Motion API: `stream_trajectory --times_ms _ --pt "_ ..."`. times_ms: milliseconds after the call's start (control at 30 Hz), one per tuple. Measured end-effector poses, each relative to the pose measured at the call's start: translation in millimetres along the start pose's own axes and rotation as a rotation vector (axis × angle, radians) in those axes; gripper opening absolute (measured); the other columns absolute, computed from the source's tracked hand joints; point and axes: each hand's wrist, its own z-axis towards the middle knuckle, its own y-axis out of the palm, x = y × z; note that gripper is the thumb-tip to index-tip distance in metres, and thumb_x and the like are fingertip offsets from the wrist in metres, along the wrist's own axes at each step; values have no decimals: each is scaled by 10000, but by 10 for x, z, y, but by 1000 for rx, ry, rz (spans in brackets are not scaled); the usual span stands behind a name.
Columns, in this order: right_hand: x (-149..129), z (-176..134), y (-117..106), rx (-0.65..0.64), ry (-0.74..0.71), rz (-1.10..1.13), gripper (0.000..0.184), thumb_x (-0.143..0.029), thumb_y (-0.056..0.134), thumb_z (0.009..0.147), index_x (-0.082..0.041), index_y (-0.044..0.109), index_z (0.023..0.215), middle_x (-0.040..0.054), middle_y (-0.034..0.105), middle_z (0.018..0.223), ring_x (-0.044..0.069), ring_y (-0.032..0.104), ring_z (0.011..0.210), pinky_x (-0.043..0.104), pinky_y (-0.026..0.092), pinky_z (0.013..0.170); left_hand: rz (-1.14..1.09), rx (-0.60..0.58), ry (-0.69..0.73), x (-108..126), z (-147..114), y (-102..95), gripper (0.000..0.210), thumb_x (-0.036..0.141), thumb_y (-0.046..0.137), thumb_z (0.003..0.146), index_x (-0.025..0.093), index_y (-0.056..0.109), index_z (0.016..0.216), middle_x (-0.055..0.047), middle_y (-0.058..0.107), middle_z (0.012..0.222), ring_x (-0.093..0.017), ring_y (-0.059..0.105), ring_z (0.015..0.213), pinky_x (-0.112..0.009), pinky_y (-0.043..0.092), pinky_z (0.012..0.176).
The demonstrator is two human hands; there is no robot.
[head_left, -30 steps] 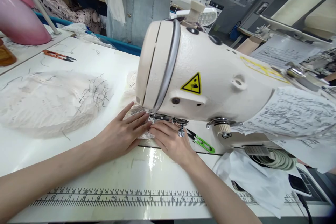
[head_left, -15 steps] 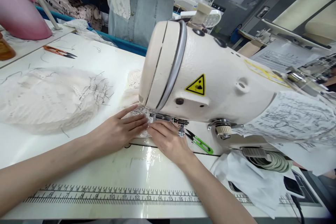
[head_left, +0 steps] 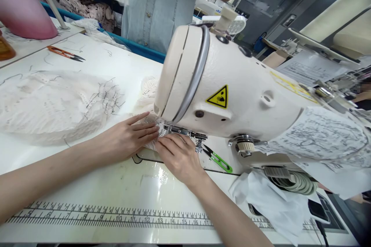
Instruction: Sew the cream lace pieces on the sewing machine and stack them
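Observation:
A piece of white lace fabric [head_left: 149, 87] runs under the head of the sewing machine [head_left: 226, 81]. My left hand [head_left: 131, 137] lies flat on the lace left of the presser foot, its fingers stretched out and the thumb apart. Close in front of the needle area, my right hand [head_left: 178, 156] has its fingers bent and pressed together at the lace's near edge. The needle and most of the lace beneath the head are hidden by the machine and my hands. Green thread snips [head_left: 218, 159] lie just right of my right hand.
A heap of white lace pieces [head_left: 58, 104] with dark loose threads lies at left. Orange thread snips [head_left: 65, 53] rest behind it. A printed ruler strip [head_left: 139, 218] edges the table; white cloth [head_left: 272, 204] lies right. Another person in a denim garment [head_left: 156, 11] stands beyond.
My right hand has shifted slightly left and toward me, and my left hand has moved a little left. The view has tilted slightly.

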Motion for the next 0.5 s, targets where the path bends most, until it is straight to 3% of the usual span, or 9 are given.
stream_trajectory --times_ms 267,500 --pt "-6 43 31 89 -35 67 178 -28 577 920 -181 667 920 -21 753 925 118 660 923 275 473 906 67 -48 -35 44 52 -50 365 162 405 983 160 688 1213 -76 739 1202 -217 674 1164 -434 369 1193" --pt "0 16 47 80 -20 110 190 -52 569 944 -214 667 939 -21 764 942 122 671 943 298 482 936 79 -86 -69 82 53 -56 366 183 459 931 111 674 1219 -115 726 1220 -261 655 1191 -467 370 1189"
